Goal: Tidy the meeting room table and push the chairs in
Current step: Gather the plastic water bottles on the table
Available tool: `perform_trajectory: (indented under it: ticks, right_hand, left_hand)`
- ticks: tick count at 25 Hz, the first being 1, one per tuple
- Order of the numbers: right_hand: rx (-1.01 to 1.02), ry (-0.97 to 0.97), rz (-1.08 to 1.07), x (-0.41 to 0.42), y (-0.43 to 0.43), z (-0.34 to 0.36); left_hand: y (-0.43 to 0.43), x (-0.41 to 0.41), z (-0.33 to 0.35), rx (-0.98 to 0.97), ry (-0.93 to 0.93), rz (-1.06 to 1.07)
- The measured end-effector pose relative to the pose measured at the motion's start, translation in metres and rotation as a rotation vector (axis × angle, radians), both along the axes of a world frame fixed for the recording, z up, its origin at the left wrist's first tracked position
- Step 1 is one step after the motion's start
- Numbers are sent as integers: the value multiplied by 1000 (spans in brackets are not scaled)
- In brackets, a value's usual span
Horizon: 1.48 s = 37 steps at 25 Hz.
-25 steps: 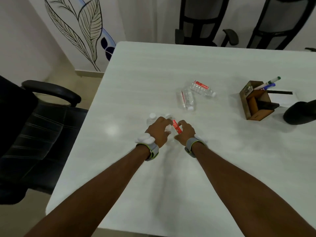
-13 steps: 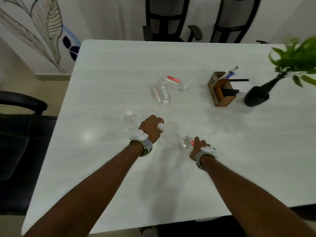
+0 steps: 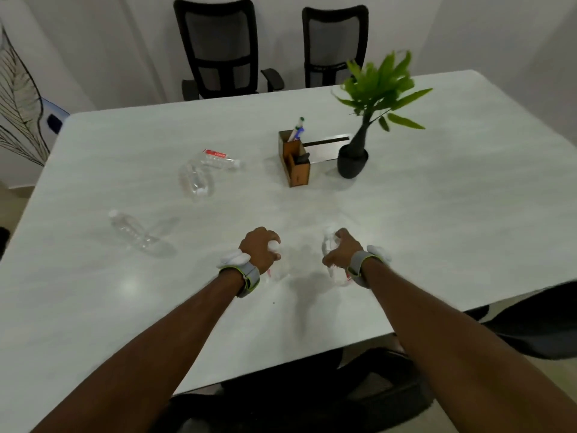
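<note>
Left bottle (image 3: 274,245) sits at the lower centre of the frame on the table (image 3: 437,198), with the left hand (image 3: 260,248) clamped over its top. The fingers curl round the neck so that the white cap pokes out between them, and the clear body shows just below and right of the knuckles (blurred, so its tilt is hard to read). Right bottle (image 3: 328,242) is just to the right, apart from it, gripped by the right hand (image 3: 342,251). Thumb and fingers wrap its middle, the cap rises above them, and its base shows below the palm, near the wrist. A third bottle (image 3: 134,234) lies on its side at the left, well apart from both hands. A labelled bottle (image 3: 218,159) and a fifth bottle (image 3: 195,181) lie close together at the upper left of centre. An organiser (image 3: 295,164) and a plant (image 3: 352,160) stand to their right. A mesh chair (image 3: 221,48) and a second chair (image 3: 335,45) stand behind the table's far edge at the top.
</note>
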State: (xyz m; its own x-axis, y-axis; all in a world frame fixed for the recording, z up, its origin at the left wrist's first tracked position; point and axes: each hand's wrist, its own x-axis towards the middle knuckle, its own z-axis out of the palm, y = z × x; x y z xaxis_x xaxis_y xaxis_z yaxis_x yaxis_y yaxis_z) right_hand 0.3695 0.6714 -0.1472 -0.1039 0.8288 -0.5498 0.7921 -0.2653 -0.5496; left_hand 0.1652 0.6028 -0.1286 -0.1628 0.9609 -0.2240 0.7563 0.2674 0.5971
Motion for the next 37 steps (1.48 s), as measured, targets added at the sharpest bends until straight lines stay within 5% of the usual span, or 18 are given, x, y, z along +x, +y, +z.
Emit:
perform_trajectory:
  ticks: [2,12,37]
  right_hand:
    - [40,113,-69,54,15,12]
    - [192,82,-278,198,66,18]
    - [275,89,-317,230,96,-13]
  left_hand:
    - [5,47,8,-1,5,4]
    - [69,177,7,-12,55,3]
    - [80,193,-5,-74,208,85]
